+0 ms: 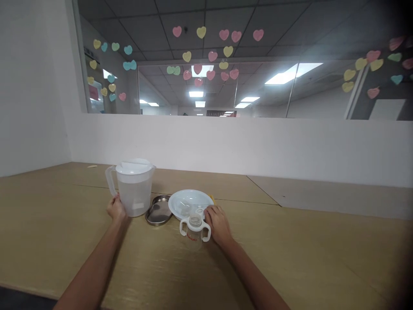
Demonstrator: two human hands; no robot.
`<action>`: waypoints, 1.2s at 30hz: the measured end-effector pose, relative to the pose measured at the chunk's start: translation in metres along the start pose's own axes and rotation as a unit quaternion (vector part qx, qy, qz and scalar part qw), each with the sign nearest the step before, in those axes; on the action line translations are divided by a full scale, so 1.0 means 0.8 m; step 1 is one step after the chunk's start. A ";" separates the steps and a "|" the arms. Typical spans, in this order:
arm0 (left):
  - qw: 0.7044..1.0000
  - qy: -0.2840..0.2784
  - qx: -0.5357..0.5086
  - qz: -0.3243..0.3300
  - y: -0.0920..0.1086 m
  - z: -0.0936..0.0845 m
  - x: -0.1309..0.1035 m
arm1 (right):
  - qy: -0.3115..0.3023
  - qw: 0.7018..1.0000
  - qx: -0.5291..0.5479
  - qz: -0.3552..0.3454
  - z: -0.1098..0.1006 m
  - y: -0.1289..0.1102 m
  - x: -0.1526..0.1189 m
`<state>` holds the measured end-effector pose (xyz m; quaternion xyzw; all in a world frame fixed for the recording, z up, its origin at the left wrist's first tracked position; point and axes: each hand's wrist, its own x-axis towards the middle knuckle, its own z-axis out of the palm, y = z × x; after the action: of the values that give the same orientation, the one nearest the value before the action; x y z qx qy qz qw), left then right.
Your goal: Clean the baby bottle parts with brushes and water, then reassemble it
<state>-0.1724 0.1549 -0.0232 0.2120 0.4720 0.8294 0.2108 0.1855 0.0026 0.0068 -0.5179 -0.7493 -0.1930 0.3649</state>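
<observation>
A lidded, translucent pitcher stands upright at the left, its handle pointing left. My left hand is at the lower left side of the pitcher, below its handle, with the fingers curled and partly hidden. To the pitcher's right lies a kidney-shaped metal tray. A white bowl holds clear and white pieces. In front of it stands a clear bottle with two white handles and an open neck. My right hand is at the bowl's right rim, fingers bent; whatever they hold is hidden.
Behind the bowl's right edge shows a small yellow item. A small flat piece lies at the back left of the wooden table. A white wall with a window rises behind.
</observation>
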 end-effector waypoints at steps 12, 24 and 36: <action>0.997 -0.055 -0.023 0.050 0.039 -0.001 -0.013 | 0.004 1.000 0.000 0.001 0.002 0.001 -0.002; 0.958 -0.140 0.107 0.225 0.072 -0.001 -0.051 | 0.020 1.000 0.000 -0.015 0.005 0.004 -0.003; 0.911 -0.110 0.198 0.344 0.087 -0.004 -0.074 | 0.022 1.000 -0.003 -0.015 0.004 0.003 -0.004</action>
<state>-0.1360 0.0876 0.0270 0.4881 0.4983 0.7118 -0.0829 0.1869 0.0037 0.0021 -0.5033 -0.7479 -0.2122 0.3772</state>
